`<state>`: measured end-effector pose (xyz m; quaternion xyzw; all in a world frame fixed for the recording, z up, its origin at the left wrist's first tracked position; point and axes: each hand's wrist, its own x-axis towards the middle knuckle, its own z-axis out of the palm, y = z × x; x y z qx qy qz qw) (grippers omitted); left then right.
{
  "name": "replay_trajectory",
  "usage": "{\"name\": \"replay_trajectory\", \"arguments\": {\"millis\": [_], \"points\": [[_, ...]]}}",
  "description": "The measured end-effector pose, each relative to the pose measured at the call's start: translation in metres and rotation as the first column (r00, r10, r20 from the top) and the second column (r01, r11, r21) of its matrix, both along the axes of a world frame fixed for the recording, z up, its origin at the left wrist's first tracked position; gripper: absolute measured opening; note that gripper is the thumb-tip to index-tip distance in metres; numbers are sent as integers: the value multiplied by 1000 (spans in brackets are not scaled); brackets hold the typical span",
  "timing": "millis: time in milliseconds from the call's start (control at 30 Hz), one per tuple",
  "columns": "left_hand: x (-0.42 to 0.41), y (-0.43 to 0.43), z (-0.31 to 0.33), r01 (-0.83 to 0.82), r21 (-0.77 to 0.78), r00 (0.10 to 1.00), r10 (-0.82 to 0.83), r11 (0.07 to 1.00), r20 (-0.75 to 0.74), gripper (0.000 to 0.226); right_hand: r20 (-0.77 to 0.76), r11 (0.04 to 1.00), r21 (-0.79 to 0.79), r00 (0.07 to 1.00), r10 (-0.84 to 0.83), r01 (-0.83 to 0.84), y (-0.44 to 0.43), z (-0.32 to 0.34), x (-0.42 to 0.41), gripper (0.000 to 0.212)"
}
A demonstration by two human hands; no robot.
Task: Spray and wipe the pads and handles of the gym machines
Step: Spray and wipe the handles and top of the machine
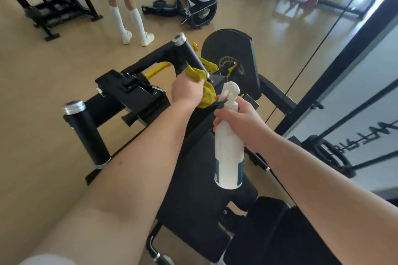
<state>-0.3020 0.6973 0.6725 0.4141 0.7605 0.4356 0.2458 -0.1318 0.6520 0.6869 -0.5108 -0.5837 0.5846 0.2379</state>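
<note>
My left hand (187, 89) grips a yellow cloth (199, 77) wrapped round the lower end of a black handle bar (190, 52) with a silver cap on a black gym machine. My right hand (241, 120) holds a white spray bottle (228, 148) by its neck, upright, its nozzle pointing left toward the cloth. A second black roller pad (86, 131) with a silver cap stands at the left. The black seat pad (193, 178) lies below my arms.
A black weight-plate disc (232, 49) and yellow levers sit behind the handle. Two people stand and crouch on the tan floor at the back, beside other black machines (53, 11). A mirrored wall with a black frame (344, 60) runs along the right.
</note>
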Motion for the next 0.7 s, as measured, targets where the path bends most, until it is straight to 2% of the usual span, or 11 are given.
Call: {"name": "replay_trajectory", "arguments": {"millis": [100,133,200,300,433,533,600,700], "points": [[-3,-29,3,-5,77,999,1,997,41,9,5,1000,16,1000,18,-18,-13,-5,3,28],[-1,-40,5,10,132,993,-25,991,111,4,1,1000,12,1000,18,-18,-17,-6,6,29],[7,-64,12,29,247,960,-96,969,263,13,20,1000,2,999,28,-28,-26,-11,11,31],[19,-98,14,16,308,913,-139,951,383,9,135,996,20,987,87,-91,-42,-18,20,35],[33,-139,-13,-6,211,767,-131,977,628,30,196,995,23,977,87,-93,-62,-25,32,40],[42,-168,-37,-25,150,702,-90,988,707,35,217,994,25,971,99,-107,-74,-28,36,48],[44,-187,-48,-25,97,710,-51,995,702,45,239,990,26,963,126,-136,-81,-30,35,50],[43,-219,-59,10,-31,779,12,999,627,64,247,976,48,949,194,-212,-93,-36,29,33]]}}
